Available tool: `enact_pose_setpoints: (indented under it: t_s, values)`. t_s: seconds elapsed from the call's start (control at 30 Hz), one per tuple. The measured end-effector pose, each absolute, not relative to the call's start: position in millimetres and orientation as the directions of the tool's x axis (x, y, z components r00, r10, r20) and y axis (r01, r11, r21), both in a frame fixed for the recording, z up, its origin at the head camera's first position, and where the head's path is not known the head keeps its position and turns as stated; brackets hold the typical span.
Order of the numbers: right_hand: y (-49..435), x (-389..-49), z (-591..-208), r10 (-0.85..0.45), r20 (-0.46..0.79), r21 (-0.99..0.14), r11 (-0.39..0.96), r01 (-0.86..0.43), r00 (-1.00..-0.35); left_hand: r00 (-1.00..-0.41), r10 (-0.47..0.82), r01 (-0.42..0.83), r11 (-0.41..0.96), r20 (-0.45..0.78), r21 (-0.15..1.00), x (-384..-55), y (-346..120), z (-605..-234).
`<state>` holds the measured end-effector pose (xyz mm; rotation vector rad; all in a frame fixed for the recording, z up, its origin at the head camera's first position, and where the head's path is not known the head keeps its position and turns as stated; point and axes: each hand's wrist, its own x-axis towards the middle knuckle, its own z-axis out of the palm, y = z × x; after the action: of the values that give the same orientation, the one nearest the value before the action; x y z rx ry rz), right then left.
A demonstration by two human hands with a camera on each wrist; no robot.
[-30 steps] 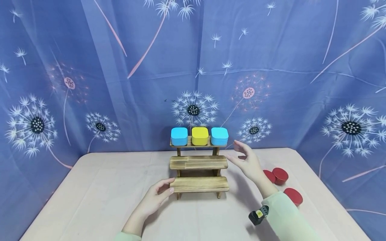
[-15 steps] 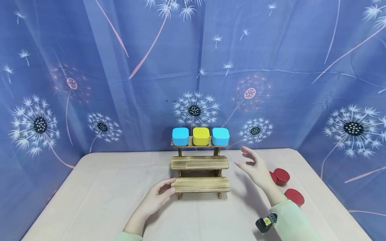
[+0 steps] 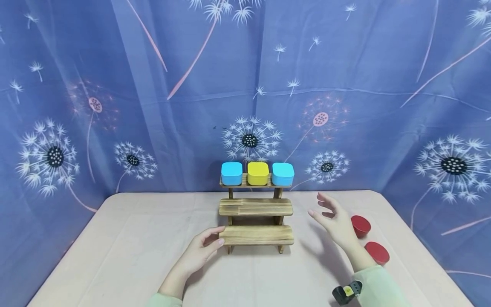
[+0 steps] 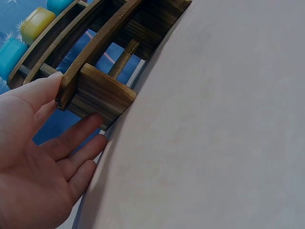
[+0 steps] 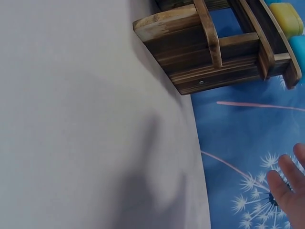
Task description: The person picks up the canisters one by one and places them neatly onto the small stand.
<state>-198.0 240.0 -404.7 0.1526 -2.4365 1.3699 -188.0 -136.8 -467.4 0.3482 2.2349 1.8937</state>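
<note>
A three-tier wooden stand (image 3: 256,235) stands on the table. On its top shelf sit a left blue square box (image 3: 232,174), a yellow square box (image 3: 258,173) and a right blue square box (image 3: 283,174). My left hand (image 3: 197,252) holds the left end of the lowest shelf between thumb and index finger; in the left wrist view the thumb lies against the shelf's end and the other fingers (image 4: 82,138) extend beside the stand's leg. My right hand (image 3: 337,224) hovers right of the stand, holding nothing, fingers spread and slightly bent. Only its fingertips (image 5: 281,183) show in the right wrist view.
A red round box (image 3: 360,226) lies right of my right hand, and another red round box (image 3: 377,253) lies nearer, beside my sleeve. The pale tablecloth (image 3: 153,221) ends at a blue dandelion-print curtain (image 3: 184,140) behind the stand.
My right hand has moved right and slightly nearer, away from the stand, and now hides a third red round box. My left hand stays at the lowest shelf. The boxes on top keep their places.
</note>
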Motion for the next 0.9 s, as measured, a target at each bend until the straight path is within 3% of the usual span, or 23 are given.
enact_pose_setpoints:
  t_s: [0.5,0.9]
  values:
    - [260.0,-181.7,-407.0,0.144,0.332,-0.803,0.561,-0.199,-0.932,-0.957,0.287,0.012,0.148,-0.031,0.989,-186.1,-136.2,-468.2]
    - [279.8,-175.3,-417.6,0.205,0.388,-0.821,0.52,-0.236,-0.898,-0.961,0.273,-0.001,0.168,-0.047,0.986,-188.6,-135.7,-468.5]
